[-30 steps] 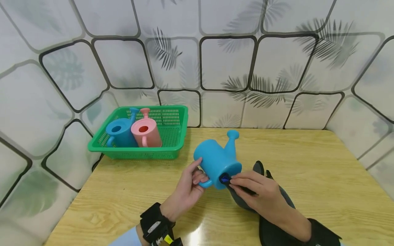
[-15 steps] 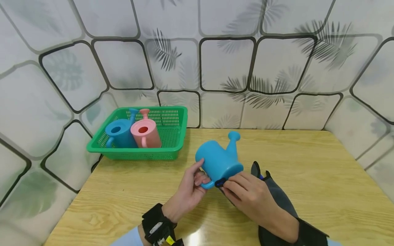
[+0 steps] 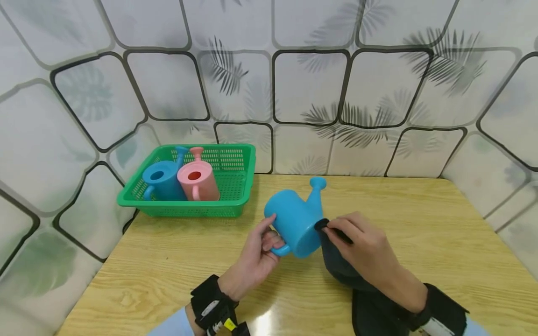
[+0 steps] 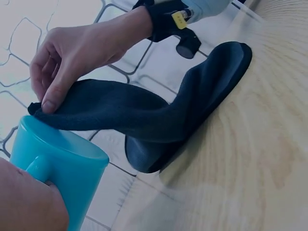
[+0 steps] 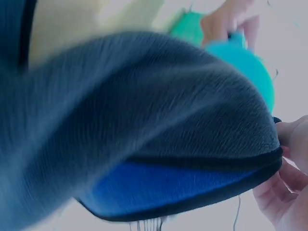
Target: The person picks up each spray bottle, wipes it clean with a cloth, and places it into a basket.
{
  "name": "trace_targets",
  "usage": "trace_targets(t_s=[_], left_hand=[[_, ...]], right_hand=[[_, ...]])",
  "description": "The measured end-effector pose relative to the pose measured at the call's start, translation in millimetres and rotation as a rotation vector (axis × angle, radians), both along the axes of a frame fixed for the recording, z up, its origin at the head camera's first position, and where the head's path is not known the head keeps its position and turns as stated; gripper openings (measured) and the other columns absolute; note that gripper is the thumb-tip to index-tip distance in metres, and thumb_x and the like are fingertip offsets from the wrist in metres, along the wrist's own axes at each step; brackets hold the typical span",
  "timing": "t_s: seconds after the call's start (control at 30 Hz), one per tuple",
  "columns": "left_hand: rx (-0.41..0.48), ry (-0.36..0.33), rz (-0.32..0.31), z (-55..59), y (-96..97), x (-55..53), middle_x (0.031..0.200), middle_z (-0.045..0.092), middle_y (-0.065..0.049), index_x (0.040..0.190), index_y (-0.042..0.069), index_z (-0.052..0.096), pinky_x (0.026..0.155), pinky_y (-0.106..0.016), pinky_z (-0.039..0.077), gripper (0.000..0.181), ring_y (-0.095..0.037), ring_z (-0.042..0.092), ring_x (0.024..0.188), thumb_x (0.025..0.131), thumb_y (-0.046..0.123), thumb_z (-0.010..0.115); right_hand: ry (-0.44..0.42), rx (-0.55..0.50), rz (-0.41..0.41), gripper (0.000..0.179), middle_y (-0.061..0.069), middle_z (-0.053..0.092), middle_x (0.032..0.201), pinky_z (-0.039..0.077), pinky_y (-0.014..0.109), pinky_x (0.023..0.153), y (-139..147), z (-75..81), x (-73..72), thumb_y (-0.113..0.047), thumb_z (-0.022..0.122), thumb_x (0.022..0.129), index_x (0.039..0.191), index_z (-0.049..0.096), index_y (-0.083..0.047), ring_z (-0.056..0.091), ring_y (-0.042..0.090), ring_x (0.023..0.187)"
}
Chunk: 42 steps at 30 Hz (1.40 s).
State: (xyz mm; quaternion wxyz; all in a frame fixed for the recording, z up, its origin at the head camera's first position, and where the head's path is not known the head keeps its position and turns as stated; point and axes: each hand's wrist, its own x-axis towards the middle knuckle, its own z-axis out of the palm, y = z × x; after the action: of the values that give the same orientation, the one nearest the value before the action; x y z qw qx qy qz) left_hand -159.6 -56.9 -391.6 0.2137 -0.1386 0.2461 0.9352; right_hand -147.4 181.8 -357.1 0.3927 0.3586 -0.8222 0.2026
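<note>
My left hand holds a light blue watering can by its handle, tilted so that its bottom faces toward me and to the right. The spout points up and away. My right hand pinches a corner of a dark grey cloth with black edging, right at the rim of the can's bottom. In the right wrist view the cloth's blue underside shows. The rest of the cloth hangs below the fingers and spreads onto the table.
A green basket stands at the back left of the table. It holds a darker blue watering can and a pink watering can. A patterned wall closes off the back and sides.
My right hand slid the cloth's corner across the can's bottom toward the handle, then back up to the right-hand rim. The left hand and the can have barely shifted.
</note>
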Motion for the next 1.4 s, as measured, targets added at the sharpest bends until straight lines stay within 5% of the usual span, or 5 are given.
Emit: trace_targets(t_s=[0.2, 0.4, 0.57, 0.7, 1.4], left_hand=[[0.004, 0.02, 0.028, 5.3, -6.3, -4.5, 0.051, 0.031, 0.008, 0.06, 0.019, 0.031, 0.06, -0.016, 0.032, 0.052, -0.004, 0.032, 0.048, 0.105, 0.025, 0.057], [0.039, 0.018, 0.07, 7.4, -11.9, -7.4, 0.052, 0.031, 0.007, 0.069, 0.019, 0.031, 0.06, -0.017, 0.033, 0.044, -0.004, 0.031, 0.047, 0.105, 0.025, 0.056], [0.042, 0.027, 0.074, 6.0, -12.4, -7.0, 0.054, 0.03, 0.007, 0.072, 0.02, 0.031, 0.06, -0.017, 0.033, 0.043, -0.004, 0.031, 0.047, 0.106, 0.025, 0.056], [0.042, 0.018, 0.078, 4.6, -10.3, -4.7, 0.054, 0.03, 0.007, 0.069, 0.02, 0.03, 0.06, -0.017, 0.032, 0.045, -0.005, 0.031, 0.047, 0.105, 0.025, 0.056], [0.012, 0.02, 0.068, 0.0, -2.6, -3.6, 0.052, 0.031, 0.008, 0.07, 0.02, 0.032, 0.059, -0.016, 0.034, 0.043, -0.004, 0.031, 0.046, 0.106, 0.026, 0.055]], right_hand=[[0.088, -0.133, -0.174, 0.013, 0.016, 0.073, 0.084, 0.046, 0.021, 0.062, 34.2, 45.2, -36.9, -0.011, 0.08, 0.088, 0.093, 0.074, 0.0, 0.067, 0.024, 0.069], [0.13, -0.329, -0.287, 0.016, 0.023, 0.074, 0.086, 0.034, 0.005, 0.074, 55.3, 75.5, -56.9, -0.004, 0.081, 0.085, 0.098, 0.076, 0.005, 0.064, 0.024, 0.073], [0.047, -0.232, -0.059, 0.013, 0.013, 0.075, 0.085, 0.045, 0.006, 0.066, 33.3, 46.0, -40.8, -0.01, 0.081, 0.087, 0.097, 0.077, -0.002, 0.063, 0.006, 0.067], [-0.023, -0.091, 0.092, 0.029, 0.009, 0.071, 0.09, 0.047, 0.011, 0.065, 7.4, 9.7, -20.3, -0.032, 0.064, 0.102, 0.098, 0.075, -0.006, 0.063, 0.013, 0.07], [-0.033, 0.053, 0.279, 0.036, 0.0, 0.069, 0.092, 0.055, 0.019, 0.075, -39.0, -29.4, 10.9, -0.032, 0.049, 0.107, 0.095, 0.073, -0.008, 0.067, 0.012, 0.082]])
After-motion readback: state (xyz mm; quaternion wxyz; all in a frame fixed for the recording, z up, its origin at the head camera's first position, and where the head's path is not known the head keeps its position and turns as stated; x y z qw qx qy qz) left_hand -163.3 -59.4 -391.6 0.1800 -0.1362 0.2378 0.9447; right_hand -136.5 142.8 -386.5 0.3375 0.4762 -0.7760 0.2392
